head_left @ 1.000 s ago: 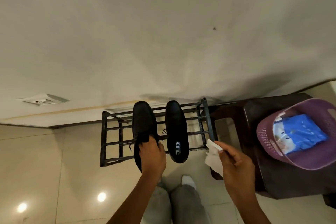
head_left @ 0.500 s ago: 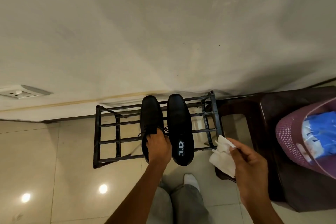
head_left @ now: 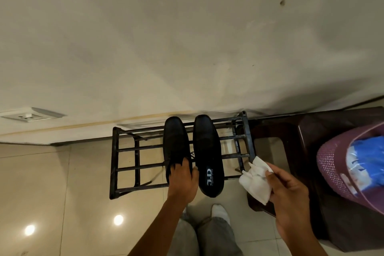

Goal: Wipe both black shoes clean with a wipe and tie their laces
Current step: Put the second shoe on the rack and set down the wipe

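On the top bars of a black metal shoe rack (head_left: 126,148) set against the wall, the two black shoes lay side by side, toes toward the wall. The left shoe (head_left: 174,139) had its heel end covered by the left hand (head_left: 182,181), whose fingers curled over the opening and gripped it; a loose lace (head_left: 154,177) trailed down from it across the rack's front bars. The right shoe (head_left: 207,151) sat just beside it, untouched, with a printed insole label showing near its heel. The right hand (head_left: 288,191) was held off to the right of the rack, apart from both shoes, its thumb and fingers pinching a crumpled white wipe (head_left: 255,181) that hung in the air near the rack's right end. Beside the rack stood a dark brown plastic stool (head_left: 307,151), and at the frame's right edge a purple perforated basket (head_left: 332,168) held a blue packet (head_left: 367,156). A white wall socket (head_left: 29,115) was fixed low on the wall to the left. The person's grey trouser legs and a white-socked foot (head_left: 220,212) showed on the tiled floor (head_left: 41,183) below.
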